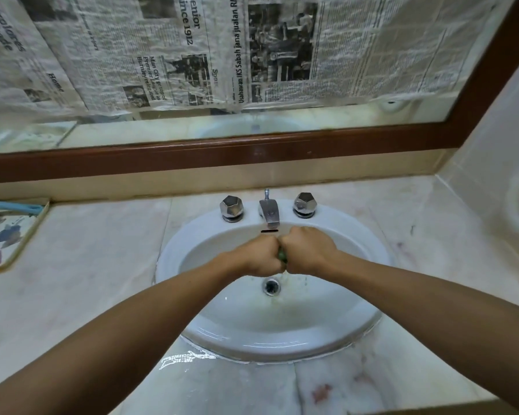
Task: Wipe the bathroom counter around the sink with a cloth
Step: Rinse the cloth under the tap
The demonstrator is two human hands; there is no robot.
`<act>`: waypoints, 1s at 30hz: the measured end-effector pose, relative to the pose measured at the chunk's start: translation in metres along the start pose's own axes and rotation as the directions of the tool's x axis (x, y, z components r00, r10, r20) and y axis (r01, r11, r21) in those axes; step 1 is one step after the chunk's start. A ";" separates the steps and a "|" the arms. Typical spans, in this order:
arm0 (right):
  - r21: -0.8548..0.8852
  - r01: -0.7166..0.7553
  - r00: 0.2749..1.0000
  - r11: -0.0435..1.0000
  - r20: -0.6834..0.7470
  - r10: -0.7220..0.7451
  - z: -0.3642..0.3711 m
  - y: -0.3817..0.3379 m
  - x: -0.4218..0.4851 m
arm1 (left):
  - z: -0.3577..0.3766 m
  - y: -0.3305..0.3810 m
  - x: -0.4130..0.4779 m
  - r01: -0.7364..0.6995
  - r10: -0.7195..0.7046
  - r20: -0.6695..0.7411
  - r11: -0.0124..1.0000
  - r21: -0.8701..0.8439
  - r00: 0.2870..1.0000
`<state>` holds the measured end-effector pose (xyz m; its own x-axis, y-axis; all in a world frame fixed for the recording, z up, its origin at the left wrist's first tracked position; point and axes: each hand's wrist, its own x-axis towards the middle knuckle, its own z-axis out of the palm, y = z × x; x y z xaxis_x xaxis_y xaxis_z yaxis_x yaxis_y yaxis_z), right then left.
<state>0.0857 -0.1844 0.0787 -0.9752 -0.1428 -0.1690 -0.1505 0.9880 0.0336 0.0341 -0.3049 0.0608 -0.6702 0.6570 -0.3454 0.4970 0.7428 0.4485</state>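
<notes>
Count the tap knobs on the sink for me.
2. One knob sits left of the spout, the other knob right of it, both on the sink rim. None seems hidden.

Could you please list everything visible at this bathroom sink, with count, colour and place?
sink: one, white, set in the counter centre
counter: one, pale marble, around the sink
spout: one, chrome, back of sink
tap knobs: two, chrome, either side of spout
drain: one, metal, basin bottom
mirror: one, brown-framed, covered with newspaper
tray: one, patterned, far left
cloth: one, green, squeezed between both fists
left hand: closed on cloth
right hand: closed on cloth
</notes>
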 end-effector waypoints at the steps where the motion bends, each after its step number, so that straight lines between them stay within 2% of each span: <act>1: -0.061 0.036 0.999 0.997 -0.019 -0.037 0.002 0.001 -0.001 | 0.003 0.001 -0.001 0.018 -0.016 0.022 0.998 -0.057 1.000; 6: -0.154 0.147 0.988 0.977 -0.033 -0.153 0.016 -0.002 -0.008 | 0.023 0.000 -0.015 0.143 -0.088 0.158 0.914 -0.380 0.984; 10: -0.169 0.184 0.982 0.968 -0.003 -0.187 0.017 -0.008 -0.016 | 0.032 -0.002 -0.026 0.196 -0.081 0.241 0.841 -0.503 0.967; 13: -0.141 0.128 0.992 0.982 0.025 -0.125 0.014 -0.012 -0.025 | 0.036 -0.001 -0.030 0.104 -0.043 0.164 0.915 -0.389 0.986; 15: -0.060 0.032 0.996 0.998 0.085 -0.027 0.019 -0.016 -0.037 | 0.041 -0.002 -0.034 0.009 0.006 0.097 0.988 -0.154 0.995; 17: 0.126 -0.122 0.983 0.984 0.155 0.102 0.030 -0.020 -0.050 | 0.050 -0.006 -0.041 -0.086 0.088 -0.007 0.985 0.150 0.996; 19: 0.350 -0.260 0.959 0.900 0.206 0.197 0.042 -0.023 -0.063 | 0.062 -0.009 -0.050 -0.161 0.196 -0.110 0.952 0.261 0.974; 22: 0.595 -0.349 0.936 0.723 0.256 0.242 0.060 -0.026 -0.084 | 0.087 -0.014 -0.061 -0.252 0.272 -0.239 0.961 0.109 0.932; 24: 0.716 -0.400 0.915 0.572 0.278 0.292 0.070 -0.029 -0.103 | 0.104 -0.020 -0.067 -0.253 0.220 -0.286 0.964 -0.082 0.932; 27: 0.862 -0.431 0.866 0.268 0.312 0.391 0.086 -0.032 -0.136 | 0.125 -0.025 -0.075 -0.172 0.066 -0.296 0.922 -0.347 0.953; 30: 0.914 -0.405 0.815 0.035 0.343 0.466 0.098 -0.029 -0.168 | 0.141 -0.026 -0.080 -0.099 -0.043 -0.288 0.882 -0.461 0.957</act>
<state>0.2695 -0.1832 0.0099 -0.8096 0.3644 -0.4601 0.5376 0.1457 -0.8305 0.1527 -0.3590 -0.0396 -0.8211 0.5595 -0.1127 0.2505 0.5307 0.8097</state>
